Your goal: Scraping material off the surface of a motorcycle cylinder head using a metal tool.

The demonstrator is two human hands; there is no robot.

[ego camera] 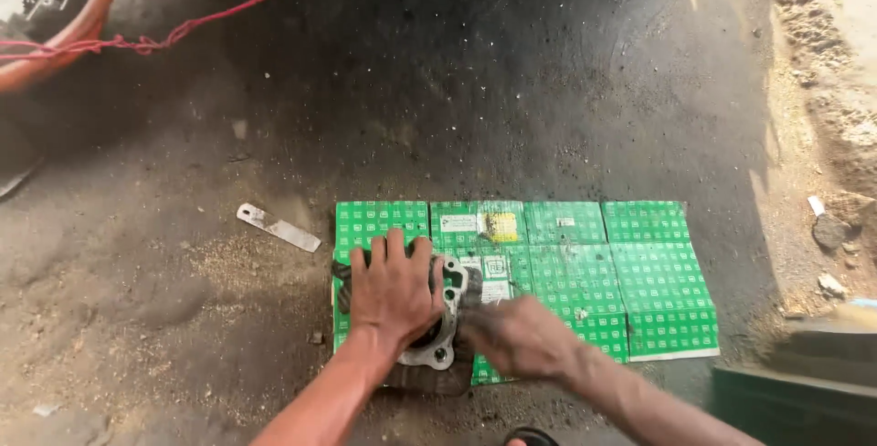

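Lower centre of frame: finned metal engine cylinder [448, 318] sits on flattened green carton [639, 281]. Left hand [395, 291] lies spread, palm down, atop cylinder. Right hand [516, 336] touches its right side; blurred, grip cannot be determined.

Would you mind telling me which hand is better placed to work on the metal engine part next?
Probably the right hand: it sits free beside the metal engine part, blurred in motion. The left hand lies flat on top, pressing it onto the green cardboard.
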